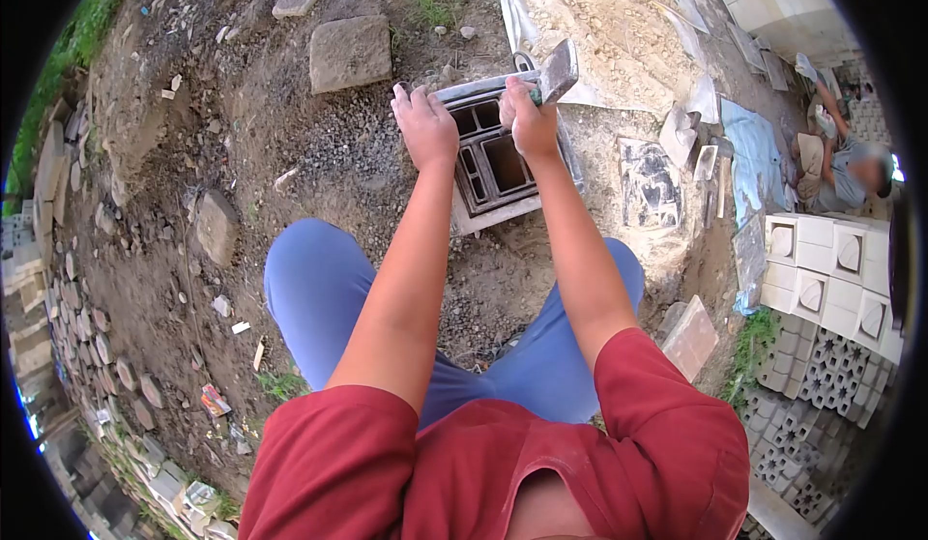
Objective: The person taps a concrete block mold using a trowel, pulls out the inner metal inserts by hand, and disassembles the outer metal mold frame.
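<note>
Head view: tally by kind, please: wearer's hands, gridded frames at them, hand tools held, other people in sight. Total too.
Wearer's hands: 2 (left hand, right hand)
Gridded frame: 1
Hand tool, in the right hand: 1
Other person, far right: 1
Total: 5

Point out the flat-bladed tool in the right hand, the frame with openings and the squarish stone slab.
Flat-bladed tool (560, 72), head view: on its blade.
Frame with openings (498, 214), head view: on its pale near rim.
Squarish stone slab (351, 54), head view: middle of its top face.
</note>
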`<state>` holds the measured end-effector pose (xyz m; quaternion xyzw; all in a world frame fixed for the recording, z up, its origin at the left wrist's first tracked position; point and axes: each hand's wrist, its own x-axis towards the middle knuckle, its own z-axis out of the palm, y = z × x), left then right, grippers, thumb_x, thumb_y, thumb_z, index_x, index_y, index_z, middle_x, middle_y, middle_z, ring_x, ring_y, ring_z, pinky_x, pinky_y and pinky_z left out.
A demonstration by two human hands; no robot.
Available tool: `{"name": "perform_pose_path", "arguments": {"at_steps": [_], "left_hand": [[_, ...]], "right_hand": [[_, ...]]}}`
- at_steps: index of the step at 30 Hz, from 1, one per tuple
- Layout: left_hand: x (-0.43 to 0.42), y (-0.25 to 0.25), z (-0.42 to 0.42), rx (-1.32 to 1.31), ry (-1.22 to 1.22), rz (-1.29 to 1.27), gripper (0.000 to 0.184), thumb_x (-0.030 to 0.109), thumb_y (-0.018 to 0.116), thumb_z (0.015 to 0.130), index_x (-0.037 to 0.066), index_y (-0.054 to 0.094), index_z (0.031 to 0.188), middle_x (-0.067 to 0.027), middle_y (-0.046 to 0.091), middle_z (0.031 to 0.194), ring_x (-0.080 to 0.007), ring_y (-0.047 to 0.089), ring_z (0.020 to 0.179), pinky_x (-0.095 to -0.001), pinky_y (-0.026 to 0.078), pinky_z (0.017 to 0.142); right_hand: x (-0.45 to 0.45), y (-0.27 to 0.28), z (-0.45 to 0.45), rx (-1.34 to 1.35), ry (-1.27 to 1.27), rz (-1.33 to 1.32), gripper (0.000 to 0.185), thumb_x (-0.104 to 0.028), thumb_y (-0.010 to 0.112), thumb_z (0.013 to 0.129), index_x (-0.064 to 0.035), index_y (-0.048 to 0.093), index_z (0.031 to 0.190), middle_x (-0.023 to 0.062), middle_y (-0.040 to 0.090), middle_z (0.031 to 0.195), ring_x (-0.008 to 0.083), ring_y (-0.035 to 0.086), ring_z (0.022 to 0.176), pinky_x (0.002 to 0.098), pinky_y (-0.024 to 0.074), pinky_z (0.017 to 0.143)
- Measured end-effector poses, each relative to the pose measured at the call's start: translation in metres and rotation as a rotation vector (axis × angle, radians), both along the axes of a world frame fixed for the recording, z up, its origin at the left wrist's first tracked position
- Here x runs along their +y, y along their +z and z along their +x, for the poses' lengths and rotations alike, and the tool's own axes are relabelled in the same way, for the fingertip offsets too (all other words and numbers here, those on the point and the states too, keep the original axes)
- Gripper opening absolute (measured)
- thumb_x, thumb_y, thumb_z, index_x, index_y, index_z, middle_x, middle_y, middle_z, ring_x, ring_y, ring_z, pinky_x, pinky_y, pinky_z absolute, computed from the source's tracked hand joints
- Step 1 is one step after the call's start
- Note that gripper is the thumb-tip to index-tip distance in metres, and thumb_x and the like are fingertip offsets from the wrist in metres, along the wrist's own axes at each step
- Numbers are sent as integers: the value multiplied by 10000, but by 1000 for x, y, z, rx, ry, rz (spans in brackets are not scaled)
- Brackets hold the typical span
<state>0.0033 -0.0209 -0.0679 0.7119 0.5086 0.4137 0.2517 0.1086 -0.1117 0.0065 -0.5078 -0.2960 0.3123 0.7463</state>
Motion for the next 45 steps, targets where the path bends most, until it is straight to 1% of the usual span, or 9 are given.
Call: {"name": "perform_pose_path", "arguments": {"at_steps": [7, 9, 10, 16, 18, 26, 31, 34, 45], "left_hand": [[-1, 2, 0, 12, -7, -20, 266, 205, 493, 1020, -1, 621, 1129, -332, 441, 1475, -479, 422, 1357, -508, 351, 1137], [-1, 3, -1, 4, -28, -57, 245, 194, 495, 1023, -17, 593, 1101, -333, 394, 1512, -540, 386, 1373, -542, 340, 1154], [-1, 4, -1, 3, -29, -53, 245, 194, 495, 1023, -17, 593, 1101, -333, 394, 1512, -540, 386, 1373, -542, 340, 1154], [0, 4, 0, 11, -26, -50, 241, 192, 498, 1022, -16, 586, 1104, -338, 393, 1510, -552, 383, 1368, -551, 341, 1151], [-1, 3, 1, 12, 5, -54, 255, 217, 487, 1028, 11, 615, 1105, -331, 416, 1497, -485, 406, 1372, -517, 341, 1144], [0, 0, 0, -7, -9, -49, 253, 211, 500, 1022, 20, 624, 1131, -329, 417, 1498, -470, 409, 1374, -502, 341, 1142], [1, -2, 0, -31, -13, -50, 252, 195, 504, 1015, 18, 632, 1141, -329, 437, 1479, -463, 409, 1379, -499, 340, 1142], [4, -6, -2, -92, -57, -34, 217, 186, 512, 1019, 20, 619, 1109, -334, 385, 1519, -511, 394, 1373, -533, 329, 1156], [8, -11, -1, -215, -51, -55, 223, 140, 515, 995, -1, 659, 1090, -332, 447, 1470, -454, 414, 1396, -472, 338, 1152]], "right_hand": [[6, 16, 0, -2, -8, 86, 435, -196, 545, 1036, -152, 374, 639, -68, 291, 548, 66, 256, 448, 277, 202, 440], [5, -1, -2, -122, -75, -17, 444, -196, 543, 1037, -154, 362, 634, -66, 286, 542, 67, 251, 446, 279, 198, 441], [3, -5, 1, -21, -24, -33, 436, -204, 594, 1017, -125, 454, 611, -60, 428, 558, 54, 381, 468, 252, 283, 439], [3, -10, 4, 70, 3, 20, 399, -195, 596, 1017, -134, 464, 646, -74, 409, 565, 46, 368, 469, 244, 270, 438], [2, -7, 4, 83, 12, 24, 390, -190, 591, 1020, -135, 459, 656, -76, 399, 565, 44, 353, 466, 246, 261, 435], [-5, 19, 0, 123, 14, 97, 378, -161, 558, 1029, -152, 390, 691, -83, 319, 574, 40, 271, 456, 254, 197, 428], [-8, 12, 2, 129, 35, 86, 369, -163, 559, 1033, -149, 402, 700, -88, 318, 576, 39, 278, 460, 250, 200, 431], [-9, 4, 1, 151, 44, 77, 369, -166, 561, 1034, -149, 410, 698, -88, 329, 575, 39, 289, 463, 246, 208, 432], [-2, 3, -3, 143, 63, 78, 360, -159, 565, 1031, -143, 437, 695, -80, 372, 575, 41, 329, 465, 242, 243, 430]]}}
